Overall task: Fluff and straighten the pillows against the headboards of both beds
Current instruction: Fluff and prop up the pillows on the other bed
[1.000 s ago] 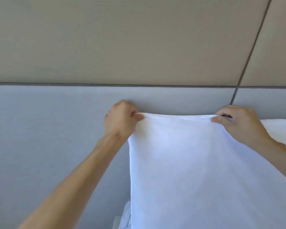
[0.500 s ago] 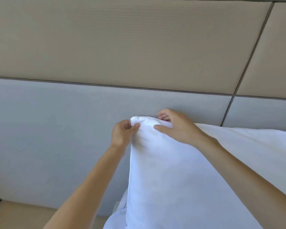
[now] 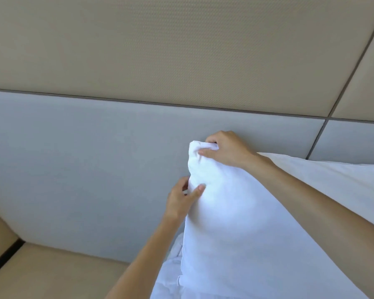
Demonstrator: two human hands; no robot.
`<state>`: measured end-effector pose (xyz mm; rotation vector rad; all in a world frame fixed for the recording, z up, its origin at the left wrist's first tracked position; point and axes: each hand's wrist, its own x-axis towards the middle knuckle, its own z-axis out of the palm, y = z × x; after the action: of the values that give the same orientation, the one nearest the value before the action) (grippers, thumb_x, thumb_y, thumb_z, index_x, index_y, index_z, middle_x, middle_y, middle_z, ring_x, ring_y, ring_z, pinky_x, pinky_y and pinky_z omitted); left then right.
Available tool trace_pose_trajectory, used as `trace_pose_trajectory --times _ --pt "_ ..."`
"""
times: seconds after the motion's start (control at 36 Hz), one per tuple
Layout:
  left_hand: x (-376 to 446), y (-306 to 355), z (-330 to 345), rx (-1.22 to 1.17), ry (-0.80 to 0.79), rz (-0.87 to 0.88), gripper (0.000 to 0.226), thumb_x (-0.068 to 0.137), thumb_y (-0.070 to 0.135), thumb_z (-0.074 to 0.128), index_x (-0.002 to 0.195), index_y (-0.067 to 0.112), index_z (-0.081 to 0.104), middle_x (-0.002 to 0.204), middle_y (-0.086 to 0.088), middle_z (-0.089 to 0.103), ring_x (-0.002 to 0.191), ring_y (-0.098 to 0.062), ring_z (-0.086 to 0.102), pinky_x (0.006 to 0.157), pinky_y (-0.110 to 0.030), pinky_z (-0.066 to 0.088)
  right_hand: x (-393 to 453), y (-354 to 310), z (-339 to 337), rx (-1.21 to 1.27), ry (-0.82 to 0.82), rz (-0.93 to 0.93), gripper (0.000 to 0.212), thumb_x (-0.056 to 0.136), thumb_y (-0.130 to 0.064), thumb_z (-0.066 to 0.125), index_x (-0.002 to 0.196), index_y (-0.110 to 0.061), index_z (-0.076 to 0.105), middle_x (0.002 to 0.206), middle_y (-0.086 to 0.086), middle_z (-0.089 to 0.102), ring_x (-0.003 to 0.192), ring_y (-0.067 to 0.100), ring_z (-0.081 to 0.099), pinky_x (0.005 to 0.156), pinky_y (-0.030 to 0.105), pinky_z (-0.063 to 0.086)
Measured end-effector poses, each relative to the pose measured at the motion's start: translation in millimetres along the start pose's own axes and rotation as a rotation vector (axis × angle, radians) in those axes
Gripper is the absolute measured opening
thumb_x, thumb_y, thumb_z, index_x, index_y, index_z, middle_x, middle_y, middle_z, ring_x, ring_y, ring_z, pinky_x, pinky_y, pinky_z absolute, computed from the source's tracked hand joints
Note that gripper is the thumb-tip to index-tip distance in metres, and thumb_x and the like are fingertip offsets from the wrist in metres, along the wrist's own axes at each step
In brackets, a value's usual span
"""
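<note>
A white pillow (image 3: 242, 229) stands upright against the grey padded headboard (image 3: 84, 165), right of centre. My right hand (image 3: 227, 151) pinches the pillow's top left corner, bunching the fabric. My left hand (image 3: 181, 199) grips the pillow's left edge a little below that corner, thumb on the front face. A second white pillow (image 3: 341, 182) leans on the headboard behind and to the right, partly hidden by my right forearm. The pillow's lower part runs out of view.
Beige wall panels (image 3: 160, 44) rise above the headboard. A beige ledge (image 3: 52, 270) with a dark gap runs along the lower left. White bedding (image 3: 171, 275) shows under the pillow's left bottom corner.
My right hand slid from the pillow's top right corner to its top left corner. My left hand dropped from the top corner down the left edge. The view tilted down.
</note>
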<state>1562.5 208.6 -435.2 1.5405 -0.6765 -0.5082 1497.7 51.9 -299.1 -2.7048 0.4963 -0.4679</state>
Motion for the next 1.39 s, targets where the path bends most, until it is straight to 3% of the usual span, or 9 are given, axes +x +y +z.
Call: trace_pose_trajectory --times 0.11,0.17,0.33,0.47,0.58,1.08,1.22,1.28,1.39 --pt "-29.8 -53.0 5.8 -0.071 -0.109 -0.204 0.047 0.069 0.051 0.076 0.102 0.019 0.068 0.100 -0.002 0.076 0.092 -0.013 0.071 0.082 -0.035 0.059 -0.3 -8.7 8.0 -0.063 -0.120 0.006 0.042 0.084 -0.053 0.067 0.089 -0.013 0.055 0.084 -0.002 0.058 0.076 0.019 0.053 0.065 0.033 0.040" --pt "-46.3 -67.6 9.6 -0.120 -0.122 -0.225 0.029 0.076 0.041 0.077 0.101 0.030 0.070 0.100 0.006 0.077 0.092 -0.011 0.072 0.074 -0.026 0.058 -0.8 -15.8 10.5 -0.089 -0.127 -0.004 0.034 0.088 -0.045 0.065 0.098 -0.013 0.058 0.092 0.000 0.060 0.084 0.023 0.054 0.072 0.036 0.043" --pt "-83.5 -99.0 14.4 -0.079 -0.084 -0.338 0.030 0.075 0.028 0.076 0.104 0.023 0.071 0.100 -0.005 0.076 0.096 -0.026 0.071 0.088 -0.041 0.058 -0.6 -22.1 20.5 -0.176 0.046 0.045 0.036 0.090 -0.021 0.060 0.062 -0.017 0.037 0.066 0.004 0.045 0.066 0.028 0.041 0.057 0.032 0.027" --pt "-102.2 -137.6 2.6 0.091 -0.014 -0.372 0.019 0.083 0.011 0.070 0.082 -0.005 0.059 0.072 -0.004 0.052 0.070 -0.018 0.043 0.066 -0.029 0.031 8.4 -25.3 3.9 -0.168 0.230 0.061 0.043 0.088 -0.009 0.062 0.061 -0.017 0.030 0.055 0.002 0.027 0.060 0.026 0.027 0.052 0.034 0.017" --pt "-101.2 -155.0 0.5 0.225 0.136 -0.354 0.040 0.085 0.008 0.069 0.059 0.009 0.038 0.060 0.000 0.032 0.058 -0.011 0.025 0.053 -0.022 0.017 15.8 -28.6 -9.3 -0.159 0.309 0.047 0.037 0.089 -0.017 0.063 0.061 -0.004 0.043 0.058 0.008 0.029 0.064 0.030 0.032 0.056 0.034 0.023" --pt "-99.5 -188.9 16.3 0.509 0.206 -0.399 0.045 0.096 0.017 0.053 0.062 0.017 0.024 0.059 0.007 0.032 0.055 -0.011 0.025 0.048 -0.024 0.017 19.2 -29.7 -1.1 -0.252 0.287 0.027 0.048 0.087 -0.004 0.060 0.060 -0.019 0.022 0.052 -0.002 0.019 0.066 0.024 0.019 0.052 0.034 0.014" --pt "-89.5 -177.9 -0.5 0.549 0.012 -0.404 0.037 0.091 0.016 0.058 0.063 0.019 0.035 0.061 0.006 0.038 0.063 -0.015 0.034 0.058 -0.030 0.027 8.9 -23.8 -17.1 -0.146 0.080 -0.055 0.018 0.093 -0.028 0.065 0.089 -0.011 0.069 0.082 0.007 0.067 0.082 0.024 0.057 0.071 0.033 0.045" --pt "-79.5 -155.6 -12.5 0.411 -0.171 -0.418 0.016 0.086 0.006 0.059 0.080 0.021 0.056 0.074 0.004 0.055 0.075 -0.017 0.049 0.065 -0.023 0.038 -1.5 -13.9 -32.6 -0.093 -0.013 -0.070 0.017 0.092 -0.022 0.065 0.107 -0.014 0.070 0.103 0.002 0.072 0.097 0.018 0.064 0.083 0.027 0.047" --pt "-54.0 -87.7 -30.5 0.035 -0.504 -0.398 0.052 0.073 0.013 0.070 0.123 0.023 0.060 0.119 0.003 0.070 0.112 -0.011 0.064 0.093 -0.022 0.051 -31.8 24.7 -59.8 0.086 -0.137 0.021 0.027 0.091 -0.020 0.068 0.117 -0.015 0.064 0.117 0.001 0.068 0.108 0.015 0.065 0.097 0.030 0.050"
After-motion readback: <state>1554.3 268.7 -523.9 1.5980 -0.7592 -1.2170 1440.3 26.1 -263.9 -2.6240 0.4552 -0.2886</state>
